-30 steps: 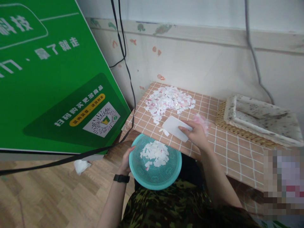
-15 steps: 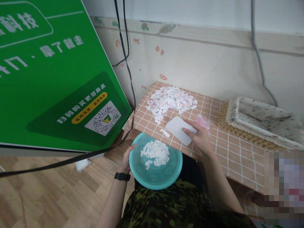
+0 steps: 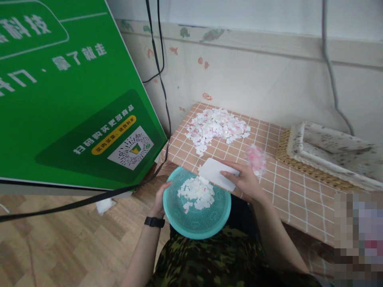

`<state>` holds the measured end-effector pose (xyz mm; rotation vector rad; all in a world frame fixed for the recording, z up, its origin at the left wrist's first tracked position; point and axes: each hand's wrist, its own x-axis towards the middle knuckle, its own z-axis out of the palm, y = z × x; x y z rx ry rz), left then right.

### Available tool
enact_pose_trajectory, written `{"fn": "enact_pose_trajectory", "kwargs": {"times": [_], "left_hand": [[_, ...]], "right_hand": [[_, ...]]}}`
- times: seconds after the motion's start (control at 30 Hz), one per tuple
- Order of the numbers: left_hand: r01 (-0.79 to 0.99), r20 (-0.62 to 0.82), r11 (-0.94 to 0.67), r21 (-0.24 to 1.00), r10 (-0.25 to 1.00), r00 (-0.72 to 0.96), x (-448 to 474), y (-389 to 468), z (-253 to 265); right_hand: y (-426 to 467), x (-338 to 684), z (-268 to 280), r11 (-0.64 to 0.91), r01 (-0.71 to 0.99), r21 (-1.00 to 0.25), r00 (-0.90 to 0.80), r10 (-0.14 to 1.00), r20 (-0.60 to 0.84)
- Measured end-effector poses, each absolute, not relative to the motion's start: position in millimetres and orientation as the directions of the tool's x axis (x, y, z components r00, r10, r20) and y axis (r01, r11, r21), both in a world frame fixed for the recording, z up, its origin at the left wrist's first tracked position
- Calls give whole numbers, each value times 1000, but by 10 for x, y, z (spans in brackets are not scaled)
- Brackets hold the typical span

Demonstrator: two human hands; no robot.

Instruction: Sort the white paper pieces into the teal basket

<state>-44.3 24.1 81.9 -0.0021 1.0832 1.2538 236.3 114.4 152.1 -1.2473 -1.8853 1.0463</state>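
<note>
My left hand grips the left rim of a round turquoise plastic basket, held just below the table's front edge. Torn white paper scraps lie inside it. In my right hand is a flat white card, thumb on top, tilted at the table edge and reaching over the basket's far rim. A few scraps show by the card's left corner. Farther back on the table sits a larger pile of white and pinkish paper scraps. A fluffy pink and white clump lies just beyond my right hand.
The table has a brown checked cloth. A cloth-lined wicker basket stands on its right. A green sign panel fills the left, with a black strap hanging before it. Behind is a wall with a grey cable.
My right hand has drawn the card toward me and to the left, to the table edge above the basket. The loose scraps near the edge moved with it. My left hand stays put.
</note>
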Motion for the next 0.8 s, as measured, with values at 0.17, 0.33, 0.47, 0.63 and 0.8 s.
{"fn": "enact_pose_trajectory", "kwargs": {"times": [0.17,0.33,0.47,0.63,0.8], "left_hand": [[-756,-637,381,533,768,-62,-439,251,822],[-759,-622,386,524,783,-30,-457,253,830],[-755,-639,400,520,769,-32,-480,246,837],[-749,-656,386,538,750,-85,-491,250,837],[-751,-648,386,536,758,-73,-493,253,826]], "right_hand": [[1304,2323,1563,255,443,-860,-264,953,147],[1360,2227,1550,283,468,-837,-271,948,169],[1284,2217,1538,275,417,-866,-367,923,116],[1441,2248,1552,274,412,-869,-286,944,162],[1744,2172,1563,379,448,-810,-262,922,286]]}}
